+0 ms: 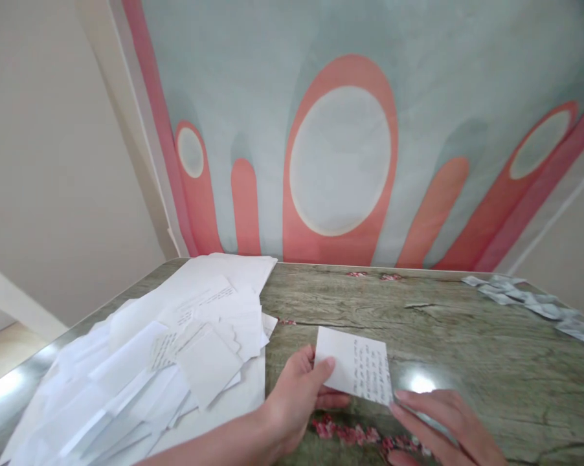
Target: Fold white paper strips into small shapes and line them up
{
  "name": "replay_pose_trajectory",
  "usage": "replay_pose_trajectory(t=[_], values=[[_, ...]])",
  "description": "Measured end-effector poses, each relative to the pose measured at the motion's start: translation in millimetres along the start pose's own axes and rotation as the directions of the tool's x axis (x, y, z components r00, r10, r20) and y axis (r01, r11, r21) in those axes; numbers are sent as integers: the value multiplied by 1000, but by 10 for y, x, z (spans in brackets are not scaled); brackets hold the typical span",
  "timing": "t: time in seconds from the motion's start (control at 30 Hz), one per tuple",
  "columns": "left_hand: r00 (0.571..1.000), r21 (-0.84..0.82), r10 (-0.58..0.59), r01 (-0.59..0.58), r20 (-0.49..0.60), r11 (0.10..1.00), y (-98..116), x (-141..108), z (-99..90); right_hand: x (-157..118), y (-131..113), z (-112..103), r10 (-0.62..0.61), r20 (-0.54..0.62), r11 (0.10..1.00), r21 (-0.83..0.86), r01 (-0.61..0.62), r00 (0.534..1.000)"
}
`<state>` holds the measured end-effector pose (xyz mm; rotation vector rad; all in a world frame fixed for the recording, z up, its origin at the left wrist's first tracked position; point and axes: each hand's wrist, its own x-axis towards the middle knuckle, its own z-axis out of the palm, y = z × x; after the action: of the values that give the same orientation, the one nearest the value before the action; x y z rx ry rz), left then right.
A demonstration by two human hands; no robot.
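A small white sheet of paper (338,362) with lines of dark handwriting is held up over the table. My left hand (302,395) grips its left edge, thumb on top and fingers beneath. At the sheet's lower right corner, the fingertips of my right hand (442,424) are close to or touching the paper. Something thin and greyish shows between the right hand's fingers; its kind cannot be made out. Left of my hands lies a loose heap of white paper pieces (209,366), some bearing writing, on top of larger white sheets (248,268).
The wood-patterned table (321,294) has pink flower prints. Several crumpled greyish-white strips (529,301) lie along its far right edge. Behind the table stands a wall hanging (253,77) with coral arches and pale ovals. A plain light wall (54,162) rises on the left.
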<state>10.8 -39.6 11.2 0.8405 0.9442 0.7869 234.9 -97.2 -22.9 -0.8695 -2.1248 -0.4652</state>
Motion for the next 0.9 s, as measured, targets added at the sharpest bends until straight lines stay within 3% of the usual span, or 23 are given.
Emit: replay_pose_trajectory(t=[0.1, 0.2, 0.27, 0.33, 0.4, 0.47, 0.5, 0.57, 0.63, 0.73, 0.9], values=[[997, -28, -70, 71, 40, 997, -101, -8, 67, 80, 4, 33, -69, 82, 996, -60, 73, 994], [993, -13, -95, 96, 69, 995, -155, -32, 72, 80, 10, 118, -89, 86, 994, -53, 94, 992], [992, 12, -91, 90, 89, 996, -191, -29, 53, 31, 14, 175, -37, 91, 999, 12, 36, 995], [995, 60, 5, -11, 95, 998, -221, -18, 21, -19, 23, 206, 39, 117, 996, 73, -48, 992], [975, 184, 207, -218, 79, 958, -228, -13, -17, -44, 42, 205, 82, 200, 987, 122, -108, 976], [925, 435, 370, -370, 89, 821, -206, -29, -55, -39, 67, 182, 88, 282, 979, 153, -135, 955], [897, 577, 408, -426, 168, 697, -187, -42, -73, -30, 79, 168, 89, 309, 975, 166, -146, 947], [847, 724, 426, -506, 317, 469, -151, -68, -104, -7, 98, 142, 91, 342, 967, 195, -166, 935], [816, 784, 416, -541, 401, 305, -133, -78, -127, 13, 109, 122, 96, 371, 956, 224, -189, 924], [812, 823, 378, -537, 445, 186, -140, -59, -142, 35, 113, 101, 100, 424, 937, 263, -229, 900], [831, 855, 324, -508, 452, 108, -128, -47, -122, 63, 96, 61, 190, 461, 878, 314, -360, 867]])
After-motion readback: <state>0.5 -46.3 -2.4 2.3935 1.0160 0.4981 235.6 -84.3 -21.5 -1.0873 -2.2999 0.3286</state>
